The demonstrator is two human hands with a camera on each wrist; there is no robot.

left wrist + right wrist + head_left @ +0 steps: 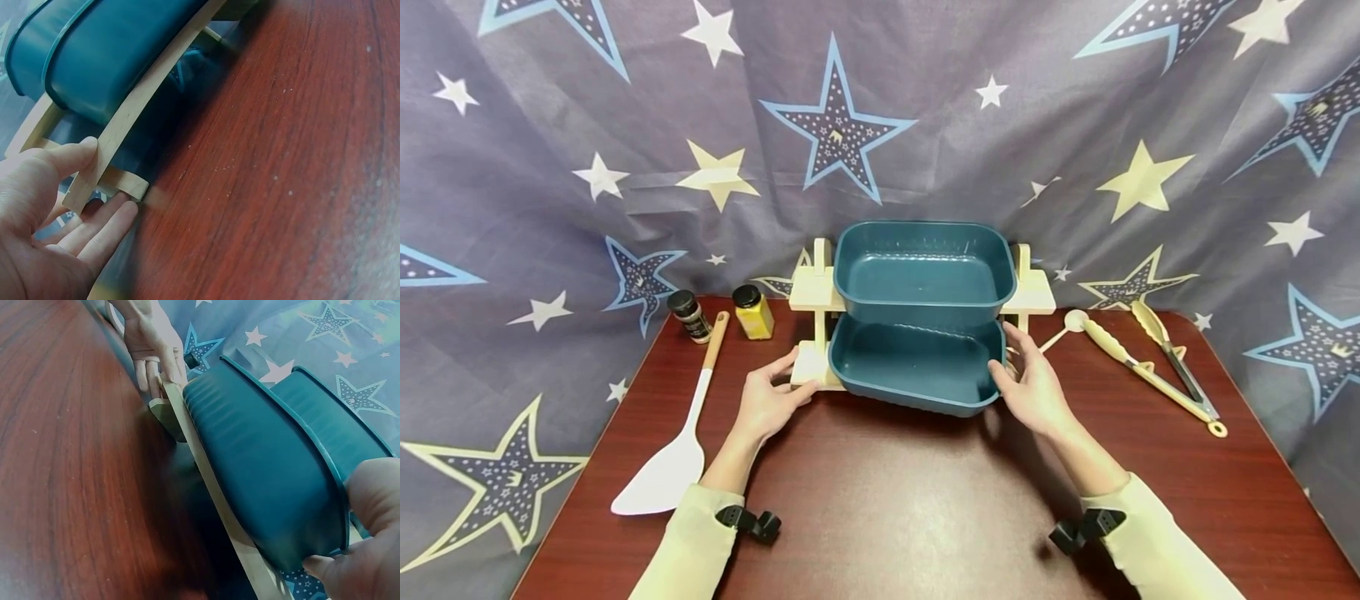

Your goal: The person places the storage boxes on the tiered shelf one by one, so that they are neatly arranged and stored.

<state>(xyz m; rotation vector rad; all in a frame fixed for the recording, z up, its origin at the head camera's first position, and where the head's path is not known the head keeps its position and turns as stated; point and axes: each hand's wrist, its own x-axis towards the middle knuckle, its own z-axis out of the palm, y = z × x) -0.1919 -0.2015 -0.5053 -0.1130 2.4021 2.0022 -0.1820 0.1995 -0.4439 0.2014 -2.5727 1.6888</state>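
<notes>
- Head cam: both hands are flanking the two-tier rack (811, 293) mid-table. The left hand (765, 402) is pinching its wooden foot and the right hand (1033, 385) is gripping the lower tray (910, 367). Only this view is showing the spatula (668, 450), spice jars (688, 315) and tongs (1172, 358).
- Left wrist: thumb and fingers (106, 225) are clamping the rack's front slat (134, 112).
- Right wrist: thumb is curling over the tray's rim (340, 487), which is hidden from the head cam.

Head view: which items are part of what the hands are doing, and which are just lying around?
In hand:
- left hand on the wooden rack
- right hand on the lower teal tray
- upper teal tray

Lying about:
- white spatula
- two spice jars
- tongs
- spoon
</notes>
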